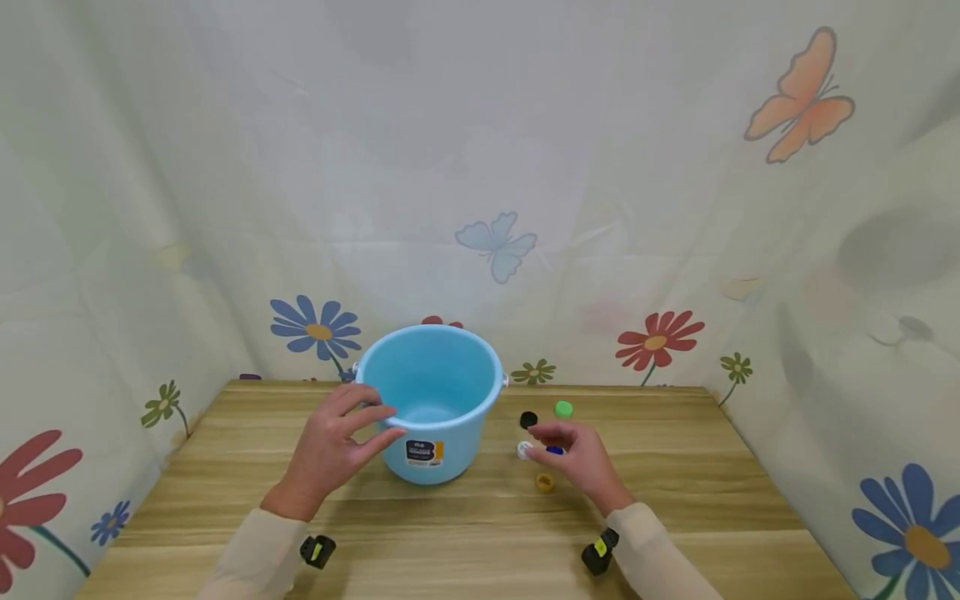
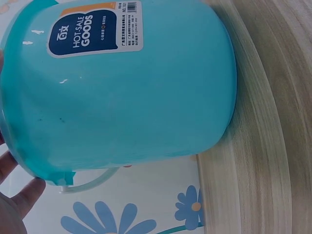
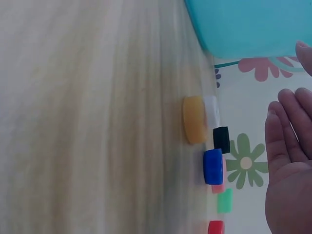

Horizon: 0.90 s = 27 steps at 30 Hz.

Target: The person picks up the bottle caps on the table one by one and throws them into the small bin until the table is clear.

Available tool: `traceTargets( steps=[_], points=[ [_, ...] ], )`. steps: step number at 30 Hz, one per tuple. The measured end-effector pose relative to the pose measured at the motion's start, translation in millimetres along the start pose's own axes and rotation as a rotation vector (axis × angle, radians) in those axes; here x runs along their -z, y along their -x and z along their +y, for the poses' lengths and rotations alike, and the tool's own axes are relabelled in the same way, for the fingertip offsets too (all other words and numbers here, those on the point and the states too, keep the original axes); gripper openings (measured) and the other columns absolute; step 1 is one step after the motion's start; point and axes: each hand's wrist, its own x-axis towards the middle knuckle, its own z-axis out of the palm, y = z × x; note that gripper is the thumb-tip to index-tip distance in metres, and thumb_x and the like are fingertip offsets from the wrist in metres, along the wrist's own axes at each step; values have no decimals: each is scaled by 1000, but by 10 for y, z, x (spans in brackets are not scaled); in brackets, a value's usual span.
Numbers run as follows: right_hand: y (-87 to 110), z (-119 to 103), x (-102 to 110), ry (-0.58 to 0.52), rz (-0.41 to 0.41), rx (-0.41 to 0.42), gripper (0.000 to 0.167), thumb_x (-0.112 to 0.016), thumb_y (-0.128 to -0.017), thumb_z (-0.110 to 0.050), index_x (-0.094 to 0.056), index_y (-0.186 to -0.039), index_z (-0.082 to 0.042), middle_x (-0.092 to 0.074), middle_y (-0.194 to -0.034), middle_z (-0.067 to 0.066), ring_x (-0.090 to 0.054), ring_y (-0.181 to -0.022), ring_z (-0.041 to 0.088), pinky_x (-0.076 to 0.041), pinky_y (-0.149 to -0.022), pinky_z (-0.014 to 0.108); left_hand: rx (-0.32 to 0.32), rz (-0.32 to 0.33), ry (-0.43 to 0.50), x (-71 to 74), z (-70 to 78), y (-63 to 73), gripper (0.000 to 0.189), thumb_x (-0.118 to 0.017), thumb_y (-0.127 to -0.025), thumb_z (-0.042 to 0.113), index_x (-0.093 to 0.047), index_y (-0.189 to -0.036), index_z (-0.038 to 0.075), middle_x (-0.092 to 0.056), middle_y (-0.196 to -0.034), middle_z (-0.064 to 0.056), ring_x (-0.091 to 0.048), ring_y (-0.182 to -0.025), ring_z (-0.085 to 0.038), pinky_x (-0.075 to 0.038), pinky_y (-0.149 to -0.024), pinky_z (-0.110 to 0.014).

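Note:
A light blue plastic bucket (image 1: pixel 442 454) with a label stands upright on the wooden table. My left hand (image 1: pixel 333 442) holds its rim at the near left, thumb outside and fingers over the edge; the left wrist view shows the thumb (image 2: pixel 30 196) by the handle mount. To the bucket's right, my right hand (image 1: pixel 573 458) hovers over small bottle caps with fingers extended and nothing between them. Around it lie a black cap (image 1: pixel 528 419), a green cap (image 1: pixel 563 409), a white cap (image 1: pixel 523 450), a blue cap (image 1: pixel 555 450) and a yellow cap (image 1: pixel 545 482).
In the right wrist view a red cap (image 3: pixel 216 227) and a pink cap (image 3: pixel 219 188) also show, hidden by the hand from above. The wooden table (image 1: pixel 420 542) ends at a pale curtain (image 1: pixel 375 167) printed with flowers and butterflies.

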Motion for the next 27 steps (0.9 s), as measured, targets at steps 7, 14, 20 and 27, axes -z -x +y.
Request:
traceTargets(
  steps=[7, 14, 20, 27],
  points=[
    [44, 71, 17, 1, -42, -18, 37, -83, -87, -24, -74, -119, -8, -72, -124, 14, -68, -113, 32, -57, -102, 50, 1, -4, -3, 6, 13, -11, 39, -97, -65, 26, -81, -100, 18, -68, -101, 1, -63, -104, -21, -61, -92, -55],
    [80, 105, 45, 21, -50, -21, 36, -86, -84, -22, -75, -115, -6, -75, -118, 12, -70, -113, 30, -57, -102, 51, 5, -12, -13, 16, 30, -16, 40, -97, -65, 26, -81, -100, 18, -68, -101, 1, -63, -104, -22, -61, -91, -55],
    [105, 168, 85, 33, -72, -12, 39, -88, -81, -26, -76, -113, -7, -76, -117, 10, -70, -112, 31, -58, -101, 46, 4, -11, -16, 31, 60, -30, 39, -97, -65, 27, -81, -99, 17, -68, -101, 0, -63, -104, -22, -61, -91, -55],
    [126, 221, 106, 100, -110, 7, 38, -88, -81, -27, -76, -111, -7, -77, -113, 9, -72, -109, 28, -60, -94, 32, 4, -16, -10, 37, 58, -37, 37, -95, -68, 29, -81, -100, 17, -68, -101, 0, -63, -103, -21, -62, -92, -54]
  ],
)
